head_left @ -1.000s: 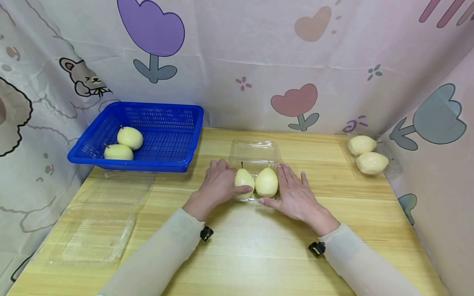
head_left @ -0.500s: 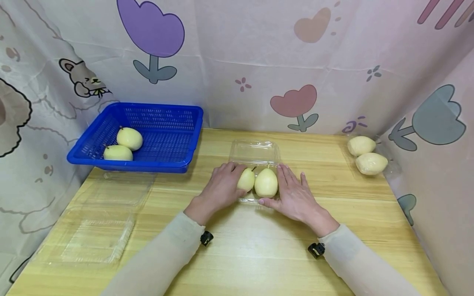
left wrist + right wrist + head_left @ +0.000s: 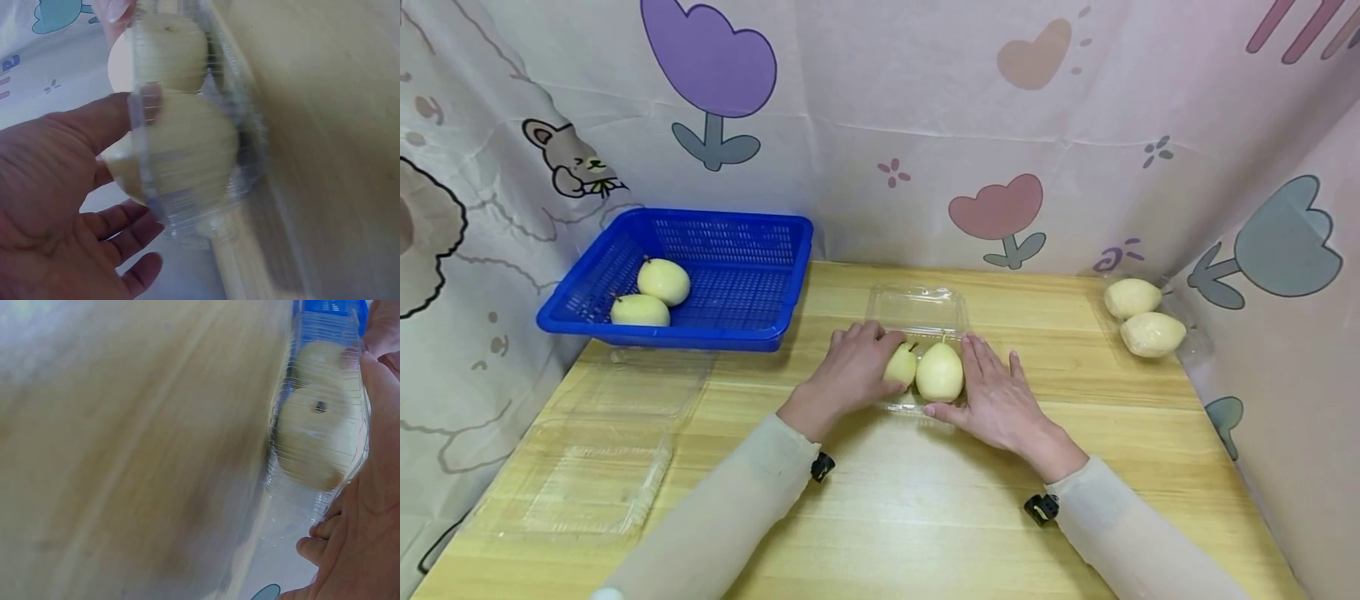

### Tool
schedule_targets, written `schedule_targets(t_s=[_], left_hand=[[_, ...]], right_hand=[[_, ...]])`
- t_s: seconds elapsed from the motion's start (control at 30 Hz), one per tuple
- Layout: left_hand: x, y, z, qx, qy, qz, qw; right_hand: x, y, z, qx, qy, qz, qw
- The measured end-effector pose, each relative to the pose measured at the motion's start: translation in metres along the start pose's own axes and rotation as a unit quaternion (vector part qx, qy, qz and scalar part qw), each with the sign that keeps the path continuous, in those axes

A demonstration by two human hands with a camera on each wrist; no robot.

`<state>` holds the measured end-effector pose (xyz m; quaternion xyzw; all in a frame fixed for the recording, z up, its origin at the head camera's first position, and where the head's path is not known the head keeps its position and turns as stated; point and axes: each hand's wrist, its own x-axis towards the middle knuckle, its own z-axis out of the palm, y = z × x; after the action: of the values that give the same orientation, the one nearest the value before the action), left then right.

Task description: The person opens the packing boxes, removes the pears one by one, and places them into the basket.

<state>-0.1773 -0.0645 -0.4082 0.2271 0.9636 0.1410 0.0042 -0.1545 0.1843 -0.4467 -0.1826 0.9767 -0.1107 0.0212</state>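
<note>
Leaning stem-first toward the right pear (image 3: 939, 372), the left pear (image 3: 900, 367) has tipped over the past second, and the left hand (image 3: 850, 371) has shifted right with it; the right hand (image 3: 1000, 400) looks unmoved. At far left, a blue plastic basket (image 3: 737, 337) holds two loose pears (image 3: 664, 281); an unfilled clamshell (image 3: 658, 479) lies nearer on the table (image 3: 880, 533). Next, the left hand's grip curls round the left pear, thumb on its near side. Both pears sit side by side in the middle clamshell (image 3: 917, 310), lid folded back. The right hand's grip is flat, straight fingers along the right wall, clasping nothing. Farther right, a packed clamshell (image 3: 1198, 345) holds two more. Pushing too hard leftside could bruise the fruit or buckle the thin wall; without the right hand's brace, the clamshell might slide.
</note>
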Motion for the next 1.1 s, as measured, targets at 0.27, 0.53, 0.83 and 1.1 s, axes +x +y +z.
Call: schedule_targets(t_s=[0.27,0.53,0.83,1.1], left_hand=[[0.001,0.003,-0.006,-0.022,-0.036,0.0,0.9991],[0.003,0.003,-0.007,0.01,-0.041,0.012,0.9991],[0.006,-0.003,0.004,0.011,-0.01,0.004,0.9999],[0.007,-0.006,0.002,0.008,-0.029,0.013,0.9995]], right_hand=[[-0.001,0.0,-0.001,-0.002,0.0,0.001,1.0],[-0.001,0.0,0.0,-0.001,0.003,0.001,1.0],[0.0,0.001,0.001,0.0,0.006,0.0,1.0],[0.001,0.001,0.001,0.0,0.008,-0.001,1.0]])
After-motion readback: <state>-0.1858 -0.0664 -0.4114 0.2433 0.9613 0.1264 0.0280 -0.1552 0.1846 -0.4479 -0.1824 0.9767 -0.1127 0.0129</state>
